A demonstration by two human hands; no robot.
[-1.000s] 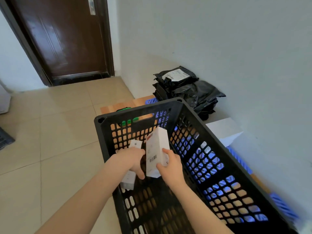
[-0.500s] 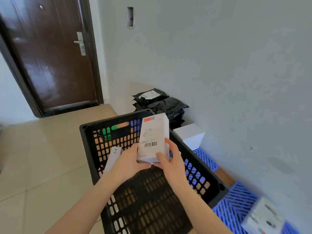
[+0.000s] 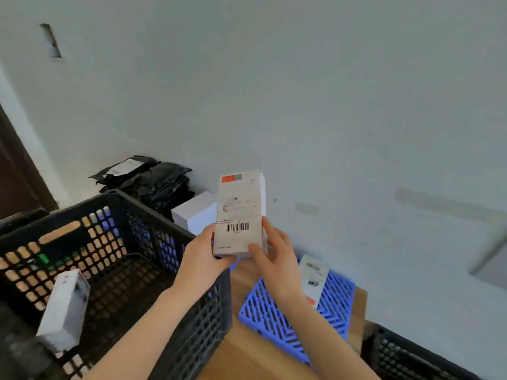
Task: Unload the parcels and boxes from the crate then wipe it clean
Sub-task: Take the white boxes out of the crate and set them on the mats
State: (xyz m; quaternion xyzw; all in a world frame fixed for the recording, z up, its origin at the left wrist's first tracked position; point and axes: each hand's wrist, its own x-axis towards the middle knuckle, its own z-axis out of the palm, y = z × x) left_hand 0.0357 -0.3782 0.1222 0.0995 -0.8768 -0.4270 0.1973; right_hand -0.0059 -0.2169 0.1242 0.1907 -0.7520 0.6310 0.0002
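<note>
In the head view, your left grip [image 3: 203, 259] and right grip [image 3: 274, 259] both curl round the bottom end of a white carton [image 3: 240, 212], one on each side. The carton rises clear above both grips. It stands upright with its long axis near vertical, its barcode face toward you and its red-and-grey mark at the top end. You hold it in the air just past the right rim of the black crate [image 3: 153, 212]. A second white box [image 3: 64, 311] leans tilted inside the crate. To the right, a labelled box [image 3: 312, 281] lies on a blue lattice panel [image 3: 274, 319]. Black mailer bags [image 3: 153, 182] are piled against the wall.
</note>
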